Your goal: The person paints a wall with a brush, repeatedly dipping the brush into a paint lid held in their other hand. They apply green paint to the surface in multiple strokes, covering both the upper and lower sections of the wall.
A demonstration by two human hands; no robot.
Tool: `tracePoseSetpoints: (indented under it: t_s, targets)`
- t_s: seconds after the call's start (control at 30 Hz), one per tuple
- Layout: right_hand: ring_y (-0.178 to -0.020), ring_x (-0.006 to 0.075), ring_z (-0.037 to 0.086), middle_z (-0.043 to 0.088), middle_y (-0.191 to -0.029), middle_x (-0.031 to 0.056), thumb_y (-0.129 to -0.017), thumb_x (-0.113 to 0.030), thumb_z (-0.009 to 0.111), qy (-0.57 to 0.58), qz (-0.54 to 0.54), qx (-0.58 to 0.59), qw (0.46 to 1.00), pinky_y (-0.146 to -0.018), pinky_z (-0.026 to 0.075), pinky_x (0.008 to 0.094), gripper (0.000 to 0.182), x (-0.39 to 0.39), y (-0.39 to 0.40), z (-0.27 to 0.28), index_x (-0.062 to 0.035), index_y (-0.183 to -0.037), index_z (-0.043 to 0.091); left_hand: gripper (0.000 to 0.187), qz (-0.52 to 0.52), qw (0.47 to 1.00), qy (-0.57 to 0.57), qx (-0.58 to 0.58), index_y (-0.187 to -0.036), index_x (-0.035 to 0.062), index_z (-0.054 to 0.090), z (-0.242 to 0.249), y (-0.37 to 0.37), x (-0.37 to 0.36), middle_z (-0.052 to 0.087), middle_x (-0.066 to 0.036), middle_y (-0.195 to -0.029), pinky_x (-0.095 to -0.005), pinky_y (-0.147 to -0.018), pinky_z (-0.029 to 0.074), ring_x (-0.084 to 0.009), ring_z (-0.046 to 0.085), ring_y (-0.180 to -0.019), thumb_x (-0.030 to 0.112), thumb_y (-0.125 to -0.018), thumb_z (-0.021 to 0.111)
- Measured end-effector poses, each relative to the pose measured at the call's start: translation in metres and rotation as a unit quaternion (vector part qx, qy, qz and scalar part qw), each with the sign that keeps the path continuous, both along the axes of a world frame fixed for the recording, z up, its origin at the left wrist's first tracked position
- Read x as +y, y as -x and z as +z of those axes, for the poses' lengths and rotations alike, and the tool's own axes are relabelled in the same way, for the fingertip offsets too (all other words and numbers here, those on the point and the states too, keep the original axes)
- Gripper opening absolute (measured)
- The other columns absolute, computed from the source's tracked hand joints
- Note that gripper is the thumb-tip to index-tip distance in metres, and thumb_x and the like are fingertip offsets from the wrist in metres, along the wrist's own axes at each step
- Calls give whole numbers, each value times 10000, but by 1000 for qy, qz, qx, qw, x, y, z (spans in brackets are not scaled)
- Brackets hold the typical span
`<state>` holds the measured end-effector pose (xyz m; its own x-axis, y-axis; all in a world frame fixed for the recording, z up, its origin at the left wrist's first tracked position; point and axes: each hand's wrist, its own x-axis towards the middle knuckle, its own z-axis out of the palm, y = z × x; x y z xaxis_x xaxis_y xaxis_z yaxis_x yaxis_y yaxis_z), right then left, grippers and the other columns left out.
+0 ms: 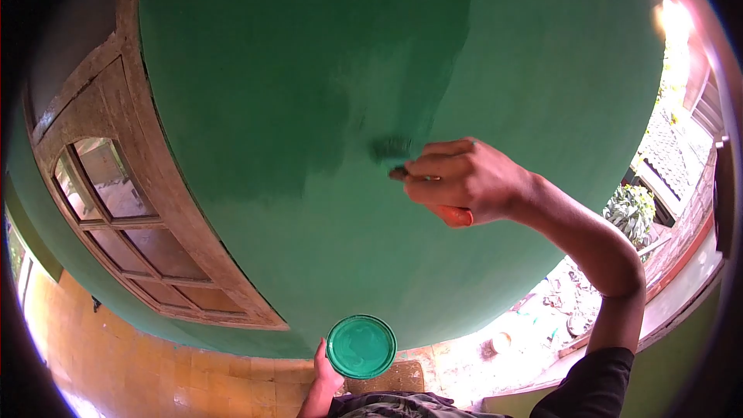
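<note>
My right hand is closed around a paintbrush with an orange-red handle. Its dark bristles are at the green wall, at the lower edge of a darker, freshly coated area. Lighter green shows beside and below that patch. Low in the view, my left hand grips the side of a round can of green paint, its open top facing up. Most of the left fingers are hidden behind the can.
A wooden-framed window with several glass panes borders the wall on the left. Yellowish floor tiles lie below. To the right are a leafy plant and a brightly lit outdoor area with scattered debris.
</note>
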<state>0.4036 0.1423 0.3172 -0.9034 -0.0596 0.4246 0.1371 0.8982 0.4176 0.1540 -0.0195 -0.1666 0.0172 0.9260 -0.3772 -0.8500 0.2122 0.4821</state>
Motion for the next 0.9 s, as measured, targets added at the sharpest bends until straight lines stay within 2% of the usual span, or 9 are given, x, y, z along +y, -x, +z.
tracePoseSetpoints:
  t_s: [0.07, 0.13, 0.3, 0.4, 0.47, 0.6, 0.7, 0.83, 0.9]
  targets:
    - [-718, 262, 620, 599, -761, 78, -701, 50, 620, 79, 21, 3, 997, -626, 563, 382, 235, 3, -2, 6, -62, -906, 651, 617, 7, 1000, 13, 18, -1362, 56, 561, -4, 3, 2, 614, -141, -1352, -496, -1069, 447, -314, 581, -1235, 545, -1034, 375]
    - [-700, 275, 627, 621, -763, 94, -714, 42, 624, -21, 69, 71, 995, -619, 555, 403, 245, 13, -3, 32, -63, -930, 675, 618, 5, 1000, 5, 8, -1362, 57, 561, 1, 5, 3, 612, -143, -1353, -497, -1069, 447, -318, 580, -1236, 547, -1032, 378]
    - [-637, 261, 619, 615, -745, 83, -664, 4, 675, -123, 50, 138, 981, -604, 553, 404, 226, 5, -4, 117, -53, -881, 663, 621, 4, 1000, 6, 6, -1363, 62, 560, 21, 3, 4, 608, -144, -1356, -504, -1069, 443, -326, 574, -1240, 554, -1027, 385]
    - [-743, 261, 705, 709, -880, 135, -748, 111, 720, -251, 57, 155, 954, -598, 563, 327, 243, -3, -5, 135, -13, -957, 704, 624, 8, 1000, -3, 14, -1366, 67, 559, 15, 5, 3, 605, -142, -1359, -506, -1070, 441, -325, 568, -1246, 559, -1024, 384]
    - [-637, 251, 610, 587, -724, 64, -638, 7, 678, -300, 11, 189, 935, -612, 552, 403, 236, 10, -13, 130, -51, -864, 643, 624, 10, 1000, -11, 9, -1368, 69, 557, 15, 4, 2, 603, -140, -1364, -508, -1071, 440, -324, 564, -1252, 559, -1023, 386]
    - [-627, 249, 597, 556, -705, 54, -619, 30, 677, -262, 14, 143, 954, -595, 536, 381, 253, 11, -11, 92, -50, -853, 626, 618, 17, 1000, -12, 17, -1371, 72, 556, 2, 7, 2, 600, -137, -1368, -512, -1073, 437, -327, 559, -1258, 554, -1022, 391]
    - [-723, 255, 657, 661, -776, 63, -707, 42, 696, -77, 32, 146, 986, -626, 542, 352, 166, -8, -17, 101, -52, -830, 636, 610, 8, 1000, -11, 0, -1372, 73, 556, 8, 8, 0, 601, -135, -1367, -514, -1073, 435, -328, 558, -1258, 547, -1021, 398]
    - [-777, 265, 687, 700, -826, 77, -768, 0, 693, -120, -1, 224, 967, -646, 548, 360, 89, -17, -29, 153, -49, -828, 648, 601, 16, 1000, 13, 11, -1366, 66, 559, 6, 13, 10, 605, -142, -1365, -508, -1079, 434, -326, 565, -1253, 530, -1031, 375]
    - [-654, 161, 648, 662, -715, 84, -798, -21, 714, -208, -73, 234, 947, -583, 506, 310, 71, -26, -25, 172, -19, -776, 647, 603, 18, 1000, 7, 14, -1367, 60, 558, 5, 13, 12, 607, -148, -1363, -507, -1084, 434, -326, 571, -1250, 520, -1039, 348]
